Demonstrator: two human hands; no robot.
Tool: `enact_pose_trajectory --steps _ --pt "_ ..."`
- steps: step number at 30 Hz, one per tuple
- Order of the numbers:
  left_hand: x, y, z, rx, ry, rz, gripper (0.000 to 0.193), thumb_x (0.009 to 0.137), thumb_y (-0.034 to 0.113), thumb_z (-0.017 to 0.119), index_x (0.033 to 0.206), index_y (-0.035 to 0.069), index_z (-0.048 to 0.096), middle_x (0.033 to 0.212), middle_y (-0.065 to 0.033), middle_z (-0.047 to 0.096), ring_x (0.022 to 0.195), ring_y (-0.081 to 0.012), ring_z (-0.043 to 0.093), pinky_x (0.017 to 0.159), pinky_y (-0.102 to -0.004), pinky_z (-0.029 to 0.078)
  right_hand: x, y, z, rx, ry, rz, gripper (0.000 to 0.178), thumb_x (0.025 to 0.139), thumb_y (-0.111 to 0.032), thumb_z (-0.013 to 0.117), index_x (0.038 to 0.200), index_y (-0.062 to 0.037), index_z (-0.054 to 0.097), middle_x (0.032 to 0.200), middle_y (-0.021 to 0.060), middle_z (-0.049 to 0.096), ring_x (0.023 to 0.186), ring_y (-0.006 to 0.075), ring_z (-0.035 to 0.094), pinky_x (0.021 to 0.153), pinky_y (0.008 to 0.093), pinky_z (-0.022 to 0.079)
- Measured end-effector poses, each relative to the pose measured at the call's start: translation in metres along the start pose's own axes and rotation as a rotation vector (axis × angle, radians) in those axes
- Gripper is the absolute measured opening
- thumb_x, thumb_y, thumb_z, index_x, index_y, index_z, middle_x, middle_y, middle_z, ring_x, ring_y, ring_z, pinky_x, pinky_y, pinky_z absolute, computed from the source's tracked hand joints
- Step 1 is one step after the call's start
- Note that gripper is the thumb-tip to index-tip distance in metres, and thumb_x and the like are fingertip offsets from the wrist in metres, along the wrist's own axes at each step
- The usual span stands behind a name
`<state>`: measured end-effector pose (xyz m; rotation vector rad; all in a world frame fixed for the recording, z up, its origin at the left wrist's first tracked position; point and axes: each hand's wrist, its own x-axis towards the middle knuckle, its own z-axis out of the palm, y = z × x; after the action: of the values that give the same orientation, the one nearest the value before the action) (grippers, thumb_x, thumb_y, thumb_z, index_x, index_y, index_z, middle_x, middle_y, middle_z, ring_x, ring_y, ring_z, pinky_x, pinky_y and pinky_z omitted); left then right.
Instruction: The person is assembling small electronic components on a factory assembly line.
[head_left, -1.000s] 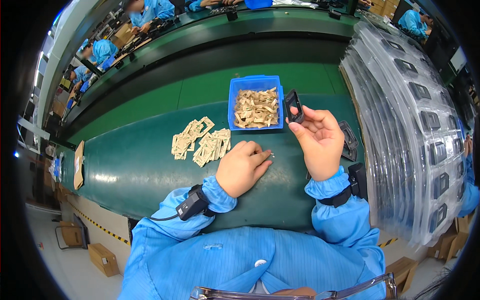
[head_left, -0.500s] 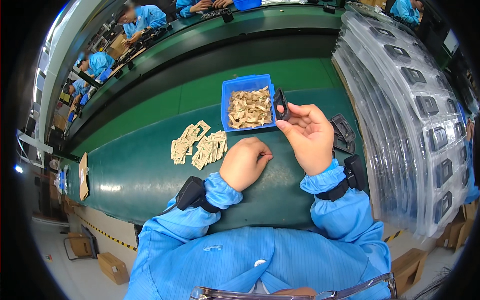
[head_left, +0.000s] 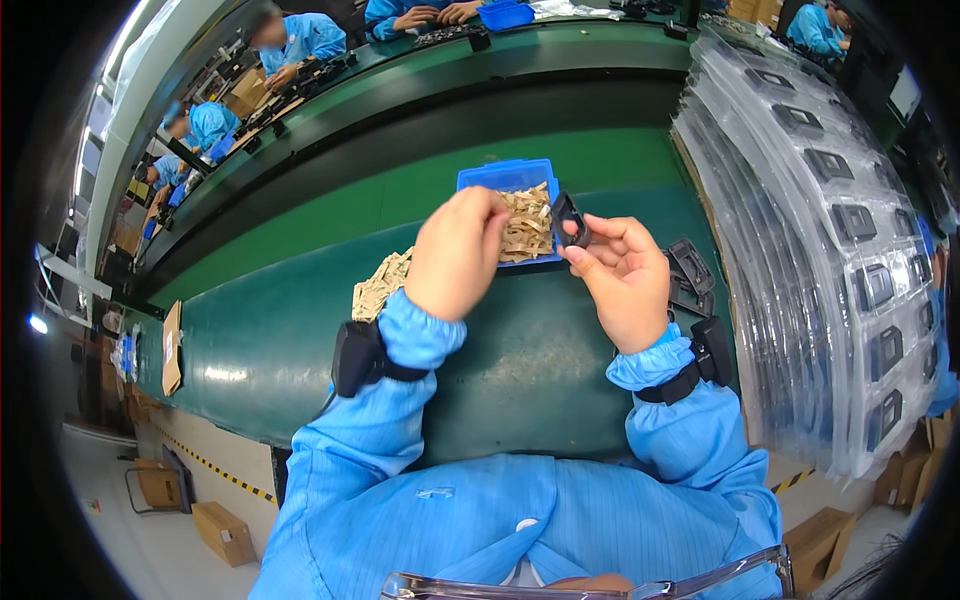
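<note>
Green counter [head_left: 540,395] stretches before me, stacked clear trays [head_left: 775,300] bounding it on the right. My right hand [head_left: 628,290] pinches a black frame [head_left: 563,213] near its lower end, close beside the edge of the blue bin [head_left: 512,176] of paper strips [head_left: 528,225]. It looks light, stiff and smooth, so the rim seems the best hold. My left hand [head_left: 452,255] overlaps the bin; whether it grips anything, I cannot tell. More room to move lies toward me.

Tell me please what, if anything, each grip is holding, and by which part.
The right-hand grip holds a black frame by its lower end. Whether the left-hand grip, its back toward the camera, holds anything cannot be told.
</note>
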<state>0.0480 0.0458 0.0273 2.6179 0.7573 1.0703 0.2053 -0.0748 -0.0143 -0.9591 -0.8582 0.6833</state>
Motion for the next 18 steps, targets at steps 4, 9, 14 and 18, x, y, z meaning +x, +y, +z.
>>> enact_pose_trajectory --steps 4,9,14,18 --pt "0.006 -0.033 0.003 0.003 -0.06 -0.124 0.011 0.087 0.003 0.068 0.098 -0.001 0.066 0.087 -0.0156 0.07 0.075 -0.0289 0.069 0.07 -0.0364 0.056 -0.001 -0.003 0.001 0.068 -0.056 0.174 0.035 0.094 0.007 0.063 0.127 0.0021 0.055 0.118 0.0126 0.068 0.102 0.0186 0.071 0.082 0.0266 0.057" --pt "0.0 -0.021 -0.003 -0.053 -0.004 -0.159 0.019 0.089 0.002 0.067 0.108 0.0 0.069 0.094 -0.0154 0.072 0.082 -0.0253 0.071 0.076 -0.0339 0.057 -0.002 -0.011 0.0 0.063 -0.097 0.29 0.032 0.1 -0.002 0.056 0.132 -0.0007 0.055 0.119 0.0116 0.067 0.099 0.0193 0.071 0.079 0.0261 0.057" --pt "-0.016 0.007 0.005 -0.971 -0.109 -0.465 0.018 0.1 0.006 0.063 0.114 -0.002 0.069 0.113 -0.0075 0.072 0.103 -0.0166 0.067 0.09 -0.0293 0.055 -0.005 -0.008 -0.003 0.167 -0.185 0.345 0.029 0.1 -0.001 0.047 0.128 0.0008 0.054 0.111 0.0122 0.066 0.092 0.0206 0.071 0.078 0.0273 0.059" --pt "-0.024 0.019 0.006 -1.064 -0.239 -0.505 0.023 0.097 0.004 0.066 0.118 -0.005 0.07 0.108 -0.0115 0.074 0.097 -0.0159 0.071 0.087 -0.0286 0.058 -0.008 -0.006 -0.003 0.142 -0.184 0.344 0.018 0.102 -0.006 0.054 0.119 0.001 0.055 0.107 0.0118 0.065 0.089 0.0187 0.07 0.074 0.0268 0.059"
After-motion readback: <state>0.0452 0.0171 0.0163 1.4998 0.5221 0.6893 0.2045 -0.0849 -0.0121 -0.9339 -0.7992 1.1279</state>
